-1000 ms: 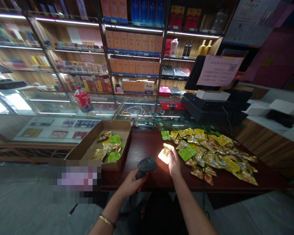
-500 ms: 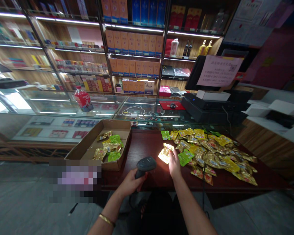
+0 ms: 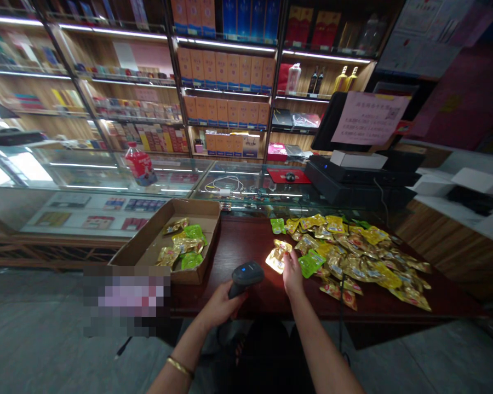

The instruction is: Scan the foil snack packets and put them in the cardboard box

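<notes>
My left hand (image 3: 224,304) is wrapped round the handle of a dark grey barcode scanner (image 3: 248,273), whose head points right and shows a small blue light. Facing it, my right hand (image 3: 292,276) grips a gold snack packet (image 3: 277,256) by its right side, just above the dark red table (image 3: 240,241). Bright light falls on this packet. Right of that hand lies a heap of gold and yellow snack packets (image 3: 357,251), with a green packet (image 3: 311,264) at its near left edge. A cardboard tray (image 3: 127,249) on the left holds several gold and green packets (image 3: 184,245).
Behind the table runs a glass display counter (image 3: 181,178) bearing a red-labelled bottle (image 3: 141,164), a white cable (image 3: 225,186) and a mouse (image 3: 290,177) on a red mat. A monitor (image 3: 328,120) with a pink notice stands at the right. A black cord (image 3: 342,306) hangs over the table's front edge.
A blue light now shows on the scanner's head. The scanner has shifted very slightly right; both hands keep their hold, and the packets lie as before.
</notes>
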`<state>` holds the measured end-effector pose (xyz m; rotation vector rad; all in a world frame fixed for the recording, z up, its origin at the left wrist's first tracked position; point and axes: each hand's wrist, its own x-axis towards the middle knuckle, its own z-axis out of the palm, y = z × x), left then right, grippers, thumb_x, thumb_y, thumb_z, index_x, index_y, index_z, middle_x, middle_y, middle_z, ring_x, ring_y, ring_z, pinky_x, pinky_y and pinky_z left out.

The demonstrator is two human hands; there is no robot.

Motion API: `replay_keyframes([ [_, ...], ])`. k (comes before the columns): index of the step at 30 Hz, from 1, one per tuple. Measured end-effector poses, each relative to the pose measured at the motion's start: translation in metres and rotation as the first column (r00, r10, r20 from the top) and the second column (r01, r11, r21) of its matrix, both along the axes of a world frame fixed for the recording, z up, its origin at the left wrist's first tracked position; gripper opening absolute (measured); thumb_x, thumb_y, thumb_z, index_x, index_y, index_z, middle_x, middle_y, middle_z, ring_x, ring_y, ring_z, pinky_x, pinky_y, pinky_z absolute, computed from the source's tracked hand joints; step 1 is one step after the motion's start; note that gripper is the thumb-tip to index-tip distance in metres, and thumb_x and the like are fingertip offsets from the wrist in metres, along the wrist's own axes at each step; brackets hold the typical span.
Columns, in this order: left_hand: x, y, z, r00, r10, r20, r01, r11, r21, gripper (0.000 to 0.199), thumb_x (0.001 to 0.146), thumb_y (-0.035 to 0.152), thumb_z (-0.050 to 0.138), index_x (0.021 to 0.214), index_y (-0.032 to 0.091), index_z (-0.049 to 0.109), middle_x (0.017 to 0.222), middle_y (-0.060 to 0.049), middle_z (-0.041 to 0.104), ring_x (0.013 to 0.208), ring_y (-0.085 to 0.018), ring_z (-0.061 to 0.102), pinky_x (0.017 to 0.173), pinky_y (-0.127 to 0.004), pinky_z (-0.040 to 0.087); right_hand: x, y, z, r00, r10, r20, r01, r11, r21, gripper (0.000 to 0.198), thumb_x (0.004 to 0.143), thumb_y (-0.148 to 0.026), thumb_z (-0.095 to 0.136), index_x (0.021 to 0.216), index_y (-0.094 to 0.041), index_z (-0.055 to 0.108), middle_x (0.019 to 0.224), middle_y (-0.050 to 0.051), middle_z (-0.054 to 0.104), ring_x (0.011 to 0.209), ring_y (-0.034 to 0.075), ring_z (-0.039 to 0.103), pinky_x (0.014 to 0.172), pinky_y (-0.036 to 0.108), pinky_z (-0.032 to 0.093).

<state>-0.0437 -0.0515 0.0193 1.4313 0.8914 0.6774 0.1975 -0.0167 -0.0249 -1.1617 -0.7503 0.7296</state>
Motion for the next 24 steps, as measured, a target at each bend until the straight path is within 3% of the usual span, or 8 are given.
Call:
replay_keyframes([
  [7,-0.0002,-0.0005,0.0013,1.000,-0.014,0.003,0.014,1.000,0.011,0.043,0.083,0.057,0.071,0.086,0.016,0.060,0.050,0.007,0.050,0.039,-0.010,0.046,0.041,-0.020,0.035,-0.0005,0.0017,-0.0013,0.998,-0.034,-0.060,0.031,0.998,-0.049,0.068,0.080,-0.066,0.065,0.130,-0.019,0.065,0.119,0.014,0.076,0.098,0.029,0.074,0.088,0.044,0.058],
  [12,0.0016,-0.0001,0.0037,1.000,-0.007,0.010,0.007,1.000,0.006,0.041,0.083,0.056,0.072,0.085,0.017,0.059,0.050,0.007,0.049,0.039,-0.009,0.045,0.041,-0.021,0.035,0.0011,-0.0002,-0.0014,0.999,-0.035,0.025,0.036,0.999,-0.017,0.062,0.084,-0.064,0.062,0.129,-0.022,0.066,0.124,0.012,0.075,0.111,0.029,0.070,0.096,0.043,0.055],
  [24,0.0011,-0.0009,0.0069,1.000,-0.011,0.004,0.011,1.000,0.000,0.041,0.083,0.055,0.072,0.089,0.016,0.061,0.050,0.006,0.051,0.040,-0.010,0.046,0.041,-0.021,0.036,-0.0020,-0.0012,0.0008,1.000,-0.007,-0.023,0.006,1.000,-0.015,0.066,0.083,-0.066,0.062,0.130,-0.020,0.065,0.120,0.014,0.076,0.106,0.031,0.072,0.091,0.045,0.059],
])
